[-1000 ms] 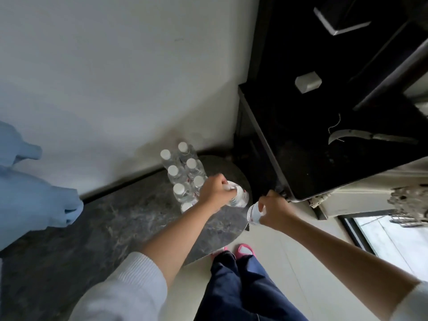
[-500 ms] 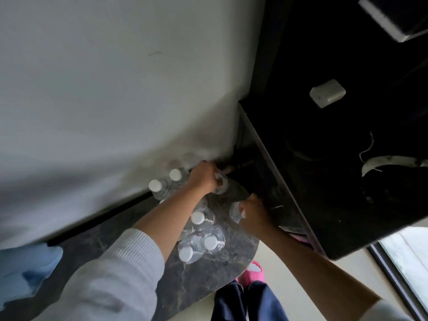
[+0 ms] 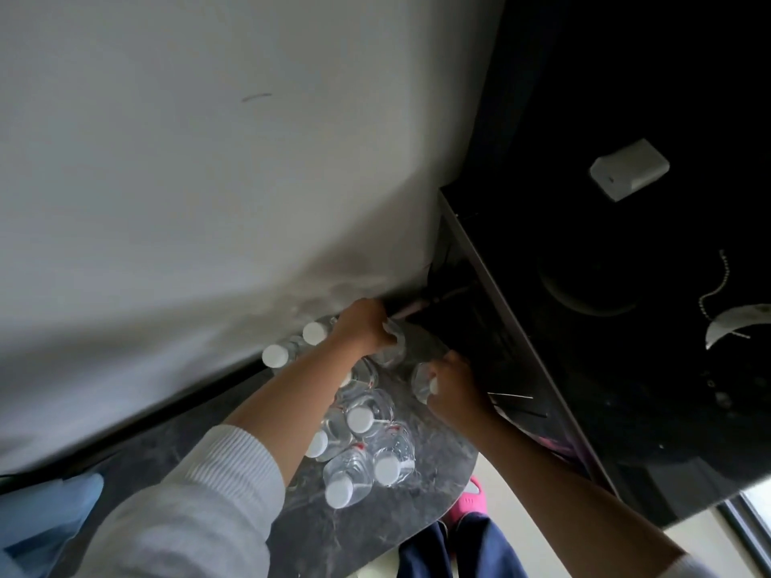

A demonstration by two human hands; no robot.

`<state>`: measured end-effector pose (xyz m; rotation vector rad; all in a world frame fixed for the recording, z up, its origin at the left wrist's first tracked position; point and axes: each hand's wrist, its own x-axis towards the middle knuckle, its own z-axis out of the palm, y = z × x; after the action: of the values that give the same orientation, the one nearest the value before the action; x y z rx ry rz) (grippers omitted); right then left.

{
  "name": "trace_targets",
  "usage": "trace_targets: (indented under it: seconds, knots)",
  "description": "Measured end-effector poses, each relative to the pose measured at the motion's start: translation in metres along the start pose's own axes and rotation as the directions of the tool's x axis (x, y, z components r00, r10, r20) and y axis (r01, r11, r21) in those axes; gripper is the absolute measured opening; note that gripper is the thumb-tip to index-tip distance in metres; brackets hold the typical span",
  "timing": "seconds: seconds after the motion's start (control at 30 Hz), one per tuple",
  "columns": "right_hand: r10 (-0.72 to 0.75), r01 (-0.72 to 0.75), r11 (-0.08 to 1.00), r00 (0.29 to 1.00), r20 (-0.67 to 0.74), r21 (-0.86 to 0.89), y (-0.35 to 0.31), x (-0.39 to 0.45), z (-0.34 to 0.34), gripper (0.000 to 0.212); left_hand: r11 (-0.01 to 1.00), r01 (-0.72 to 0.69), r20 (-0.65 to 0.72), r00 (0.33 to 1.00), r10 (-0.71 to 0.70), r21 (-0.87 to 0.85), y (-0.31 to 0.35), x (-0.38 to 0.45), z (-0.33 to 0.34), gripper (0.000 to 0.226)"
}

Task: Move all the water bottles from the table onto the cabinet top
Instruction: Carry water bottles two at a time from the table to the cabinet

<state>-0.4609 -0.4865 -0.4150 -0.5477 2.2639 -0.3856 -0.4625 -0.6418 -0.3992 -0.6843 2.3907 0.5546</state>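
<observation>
The left hand [image 3: 362, 327] grips a water bottle [image 3: 394, 348] at the far end of the dark marble table [image 3: 354, 531], near the wall. Just right of it, the right hand [image 3: 452, 383] holds a second bottle [image 3: 420, 381], seemingly by its top, though blur hides the fingers. More capped bottles [image 3: 359, 444] stand clustered nearer. The black cabinet top [image 3: 626, 327] lies right.

Probably home: marble table [image 3: 342, 531], cabinet [image 3: 626, 369].

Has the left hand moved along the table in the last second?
Yes. The left hand, gripping a bottle, went from the table's rounded near edge to its far end by the wall, past the standing bottles.
</observation>
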Motion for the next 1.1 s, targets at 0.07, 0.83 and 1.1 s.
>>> trace_targets:
  seconds: [0.07, 0.83, 1.1]
  knots:
    - [-0.006, 0.006, 1.0, 1.0, 0.012, 0.001, -0.001, -0.001, 0.0, 0.026, 1.0, -0.016, 0.013, 1.0, 0.016, 0.024, -0.001, -0.003, 0.002, 0.041]
    - [-0.161, 0.165, 0.983, 0.986, 0.051, -0.084, -0.024, -0.004, 0.011, 0.032, 0.982, -0.182, -0.042, 0.983, 0.18, -0.052, -0.03, -0.022, 0.009, 0.047]
    - [-0.174, 0.182, 0.971, 0.983, 0.06, -0.154, -0.039, 0.001, 0.015, 0.03, 0.955, -0.126, -0.363, 0.932, 0.021, -0.268, -0.073, -0.074, 0.024, 0.028]
